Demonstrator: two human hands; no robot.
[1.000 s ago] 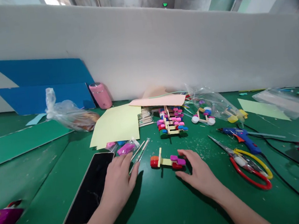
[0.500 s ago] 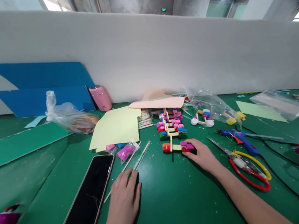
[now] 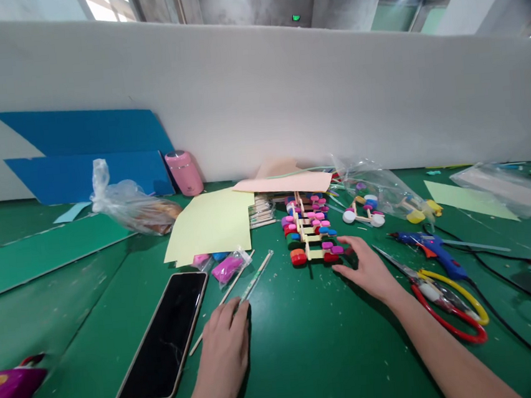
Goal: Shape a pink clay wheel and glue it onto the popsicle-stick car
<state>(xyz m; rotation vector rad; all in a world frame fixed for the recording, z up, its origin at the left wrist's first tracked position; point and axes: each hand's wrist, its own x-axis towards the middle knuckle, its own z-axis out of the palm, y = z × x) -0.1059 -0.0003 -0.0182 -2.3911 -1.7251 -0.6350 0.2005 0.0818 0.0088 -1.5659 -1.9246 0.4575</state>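
Note:
My right hand (image 3: 363, 268) is open, thumb and fingers apart, just right of a small wheeled model (image 3: 316, 255) made of wooden sticks with red, orange and purple wheels. Behind that model, similar stick models (image 3: 306, 220) stand in a close row. My left hand (image 3: 226, 334) lies palm down on the table, fingers stretched forward. Its fingertips are at the near end of a thin wrapped stick (image 3: 259, 273); whether they touch it I cannot tell. A bare wooden stick (image 3: 227, 293) runs partly beneath this hand.
A phone (image 3: 164, 340) lies left of my left hand. Scissors (image 3: 437, 295) and a blue glue gun (image 3: 427, 249) with a cable are on the right. Yellow paper (image 3: 211, 223), a wrapped purple clay packet (image 3: 228, 269) and a white-wheeled model (image 3: 363, 214) lie farther back.
My right hand has let go of the front model and opened beside it. That model now stands closer to the row behind. My left hand stays resting on the table.

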